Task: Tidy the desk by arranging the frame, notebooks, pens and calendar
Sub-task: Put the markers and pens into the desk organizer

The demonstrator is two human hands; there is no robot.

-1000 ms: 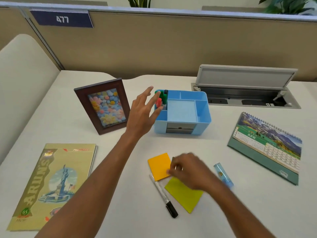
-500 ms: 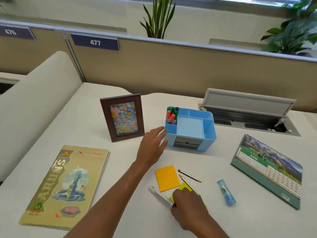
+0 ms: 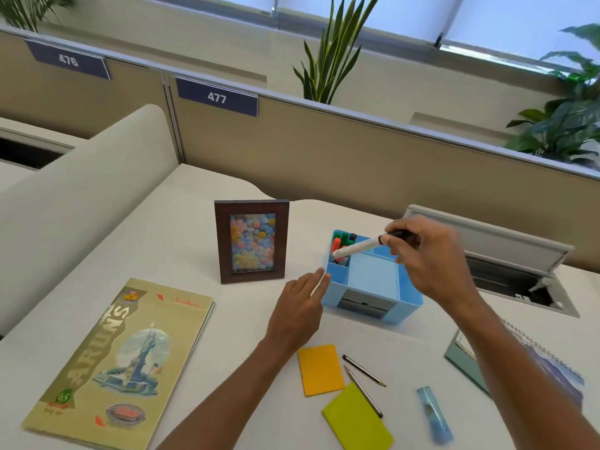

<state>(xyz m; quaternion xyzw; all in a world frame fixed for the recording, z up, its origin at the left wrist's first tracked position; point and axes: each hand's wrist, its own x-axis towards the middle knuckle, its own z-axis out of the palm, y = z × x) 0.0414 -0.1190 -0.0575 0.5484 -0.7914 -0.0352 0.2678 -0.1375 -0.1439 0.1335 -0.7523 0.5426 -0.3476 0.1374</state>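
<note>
My right hand (image 3: 425, 258) grips a white marker (image 3: 357, 247) by its black cap, tilted over the pen slot of the blue organizer (image 3: 373, 303), where several coloured markers (image 3: 340, 243) stand. Against the organizer's left front corner rests my left hand (image 3: 300, 308), fingers apart and holding nothing. The brown picture frame (image 3: 252, 240) stands upright to the left. A yellow notebook (image 3: 120, 362) lies flat at the front left. Two pencils (image 3: 363, 378) lie by the orange (image 3: 319, 368) and green (image 3: 357, 420) sticky pads. The desk calendar (image 3: 467, 358) lies at the right, partly hidden by my right arm.
A small blue tube (image 3: 435, 414) lies near the front right. An open cable hatch (image 3: 513, 254) sits behind the organizer. A beige partition (image 3: 324, 147) with the sign 477 runs along the back, with plants behind it. A cushioned divider (image 3: 81, 196) borders the left.
My right hand picked the white marker up from beside the sticky pads and lifted it over the organizer. My left hand came down from the organizer's pen slot to its front corner.
</note>
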